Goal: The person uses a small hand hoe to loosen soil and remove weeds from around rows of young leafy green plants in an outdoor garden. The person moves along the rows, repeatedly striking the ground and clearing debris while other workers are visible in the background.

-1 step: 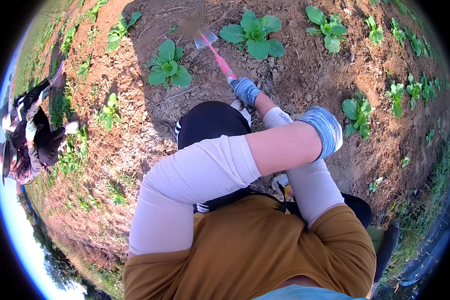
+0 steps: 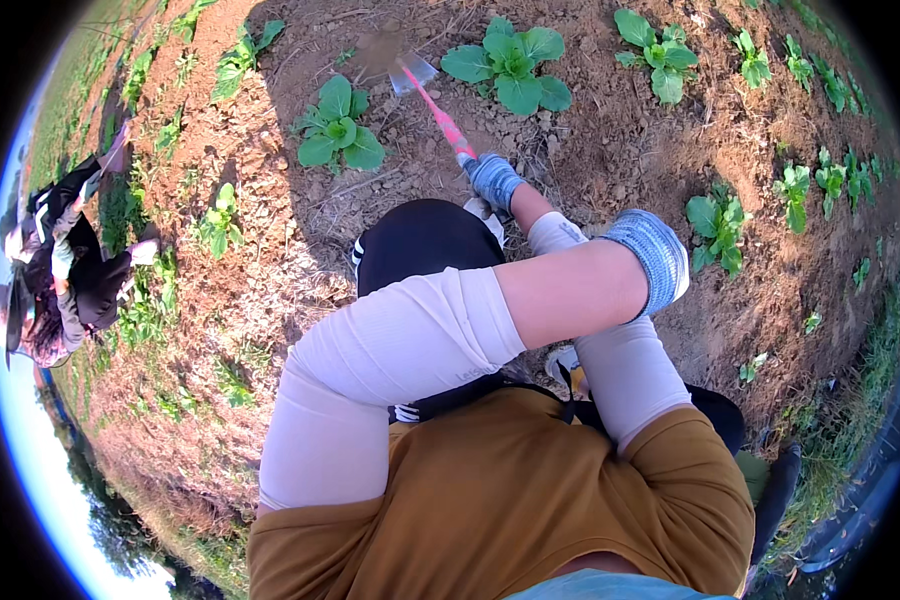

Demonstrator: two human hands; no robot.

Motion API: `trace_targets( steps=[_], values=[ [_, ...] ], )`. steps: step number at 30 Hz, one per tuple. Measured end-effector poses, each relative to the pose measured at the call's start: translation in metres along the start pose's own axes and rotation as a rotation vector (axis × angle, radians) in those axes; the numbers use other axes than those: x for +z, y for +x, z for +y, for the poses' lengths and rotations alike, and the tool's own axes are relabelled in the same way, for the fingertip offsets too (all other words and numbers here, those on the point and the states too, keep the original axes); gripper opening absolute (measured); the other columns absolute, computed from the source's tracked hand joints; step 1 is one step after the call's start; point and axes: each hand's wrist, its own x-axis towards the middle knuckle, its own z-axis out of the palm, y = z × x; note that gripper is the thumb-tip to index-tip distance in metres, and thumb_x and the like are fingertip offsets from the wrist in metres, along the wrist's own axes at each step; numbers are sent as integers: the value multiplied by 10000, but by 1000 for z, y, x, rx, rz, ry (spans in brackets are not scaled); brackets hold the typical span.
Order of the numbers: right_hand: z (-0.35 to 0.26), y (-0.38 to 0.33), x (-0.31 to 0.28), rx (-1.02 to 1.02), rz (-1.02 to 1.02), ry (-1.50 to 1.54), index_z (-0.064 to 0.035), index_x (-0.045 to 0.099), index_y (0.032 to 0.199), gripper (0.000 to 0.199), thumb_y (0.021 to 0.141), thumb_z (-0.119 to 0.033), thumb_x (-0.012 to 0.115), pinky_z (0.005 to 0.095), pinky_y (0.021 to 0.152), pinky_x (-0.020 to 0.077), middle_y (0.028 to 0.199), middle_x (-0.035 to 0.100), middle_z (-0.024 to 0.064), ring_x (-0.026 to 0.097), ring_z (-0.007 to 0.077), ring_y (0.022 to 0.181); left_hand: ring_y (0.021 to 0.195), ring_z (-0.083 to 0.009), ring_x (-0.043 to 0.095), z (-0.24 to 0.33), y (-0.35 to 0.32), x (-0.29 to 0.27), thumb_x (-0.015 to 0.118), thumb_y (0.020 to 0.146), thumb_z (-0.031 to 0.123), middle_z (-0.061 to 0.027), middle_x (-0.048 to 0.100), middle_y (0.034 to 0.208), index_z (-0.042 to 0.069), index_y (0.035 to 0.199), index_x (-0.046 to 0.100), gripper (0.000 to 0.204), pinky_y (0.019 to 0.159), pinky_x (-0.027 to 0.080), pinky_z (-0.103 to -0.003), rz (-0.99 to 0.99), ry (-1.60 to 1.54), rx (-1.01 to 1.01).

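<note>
My right hand [image 2: 496, 183], in a blue-grey knit glove, is closed around the pink handle of a small hand hoe [image 2: 448, 127]. The flat metal blade [image 2: 413, 75] is down at the soil between two leafy green plants, one on the left [image 2: 340, 130] and one on the right [image 2: 513, 66]. Crossing over the right arm, my left forearm reaches rightward. My left hand [image 2: 652, 262], gloved the same way, shows mainly its back and wrist; its fingers are hidden. A brown blur covers the ground just past the blade.
My knee [image 2: 425, 250] in black trousers rises below the left plant. Several more seedlings, such as one on the right [image 2: 716, 230], stand in the dry, straw-strewn soil [image 2: 610, 150]. A co-worker [image 2: 70, 260] in dark clothes crouches at far left. Grass borders the right.
</note>
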Motion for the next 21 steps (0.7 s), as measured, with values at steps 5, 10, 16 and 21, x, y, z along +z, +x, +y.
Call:
trace_targets(
  steps=[5,10,16,21],
  values=[
    [104,-15,-46,51,67,-667,-62,552,1111,423,912,-412,422,407,719,459,872,635,133,620,237,808,885,-285,644,-8,3,6,603,739,112,-128,657,982,46,993,663,270,716,516,-414,4,6,8],
    [175,-109,-120,260,68,-727,-52,570,1063,451,901,-445,422,414,712,456,855,628,161,613,280,808,894,-286,641,-16,-8,8,608,739,118,-123,656,992,52,998,663,273,726,511,-429,-39,1,-22],
    [162,-138,-129,213,159,-689,-41,592,1006,491,887,-485,421,422,704,451,835,621,195,603,330,808,905,-288,638,-15,-12,5,614,739,126,-117,654,1003,59,1004,662,278,737,504,-447,-89,17,-38],
    [103,-60,-89,29,150,-745,-31,610,958,529,875,-518,421,428,697,448,819,615,223,595,373,808,914,-289,635,-14,-12,-2,619,739,132,-112,653,1013,65,1009,662,281,747,499,-462,-130,46,-73]
  ],
)
